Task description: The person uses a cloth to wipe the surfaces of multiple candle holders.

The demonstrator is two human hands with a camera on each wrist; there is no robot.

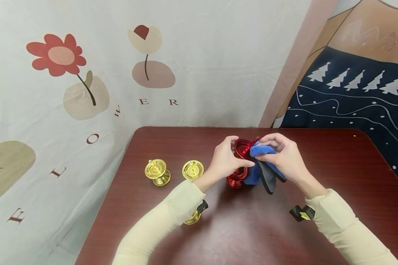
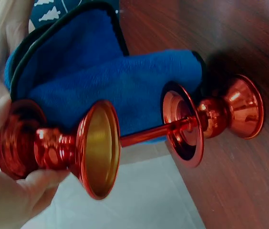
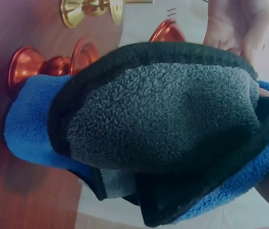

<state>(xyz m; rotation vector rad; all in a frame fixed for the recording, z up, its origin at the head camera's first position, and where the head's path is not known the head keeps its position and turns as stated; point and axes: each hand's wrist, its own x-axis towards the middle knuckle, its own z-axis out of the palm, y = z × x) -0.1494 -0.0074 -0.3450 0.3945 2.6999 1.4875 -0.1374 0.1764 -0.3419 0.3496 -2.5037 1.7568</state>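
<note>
My left hand [image 1: 223, 156] holds a shiny red metal candle holder [image 2: 53, 145], thumb and fingers on either side of it. A thin red rod [image 1: 253, 142] rises from its dish. Below it a second red candle holder [image 2: 215, 114] stands upright on the table, its own rod pointing up toward the raised one's hollow, gold-lined foot. My right hand [image 1: 283, 154] pinches a folded cloth [image 3: 158, 114], blue on one side and grey on the other with dark edging. The cloth sits against the raised holder's right side and hangs down beside the standing one.
Gold candle holders [image 1: 155, 169] stand on the left of the dark red-brown table [image 1: 318, 158]. Another gold one [image 1: 192, 169] is beside my left forearm, and a third [image 1: 193, 218] is partly hidden under the sleeve. Printed fabric [image 1: 202, 73] hangs behind the table.
</note>
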